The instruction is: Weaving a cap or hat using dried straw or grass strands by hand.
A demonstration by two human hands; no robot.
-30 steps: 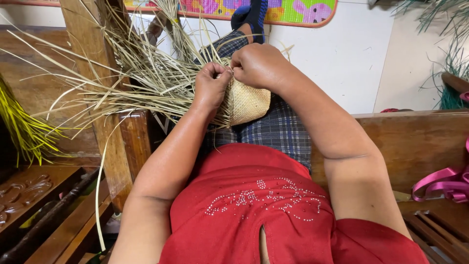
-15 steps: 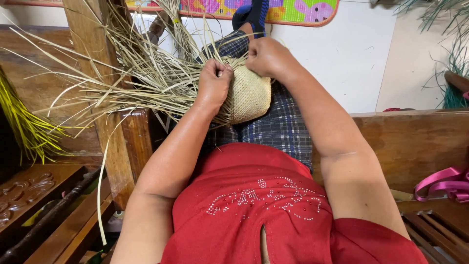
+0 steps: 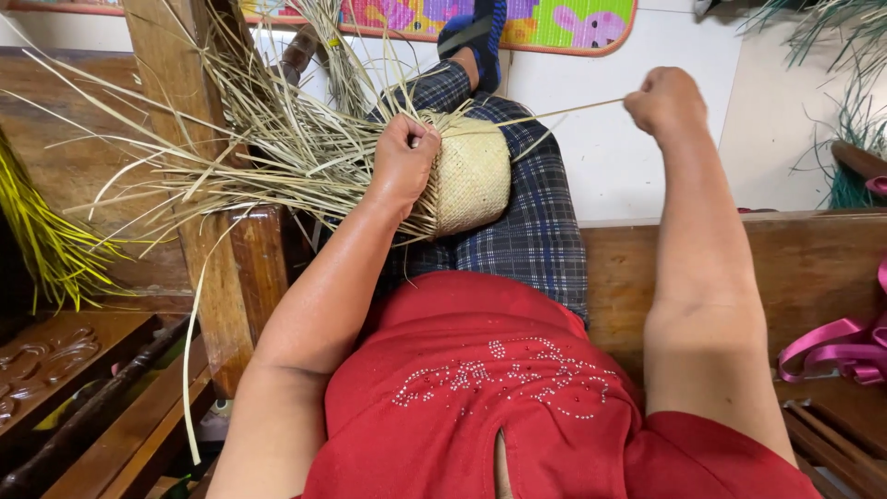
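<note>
At the far left, a bunch of yellow-green strips (image 3: 42,240) hangs beside a dark carved wooden panel (image 3: 46,365). Next to it stands an upright wooden post (image 3: 199,139), with wooden slats (image 3: 139,434) running along the floor below it.

A spray of loose dry straw strands (image 3: 249,148) fans out leftward and upward across the post. These strands are the unwoven ends of the woven straw piece (image 3: 469,171), a pale, rounded, tightly plaited form that rests on the person's raised knee, on plaid blue trousers (image 3: 536,231).

The left hand (image 3: 403,157) is closed in a fist over the left edge of the woven piece, at the point where the weave ends and the loose strands begin (the thumb lies on top, near the rim). It presses the piece against the knee.

From the top of the woven piece, a single straw strand (image 3: 554,113) runs taut to the right and slightly upward. The right hand (image 3: 663,100) is closed tightly on the far end of this strand, held well apart from the woven piece, over the white floor (image 3: 637,157).

In the foreground, a red shirt with bead trim (image 3: 480,397) fills the lower centre. Behind the right forearm is a wooden bench rail (image 3: 813,268); pink ribbon (image 3: 836,346) lies at its right end. A colourful mat (image 3: 564,23) borders the top edge.
</note>
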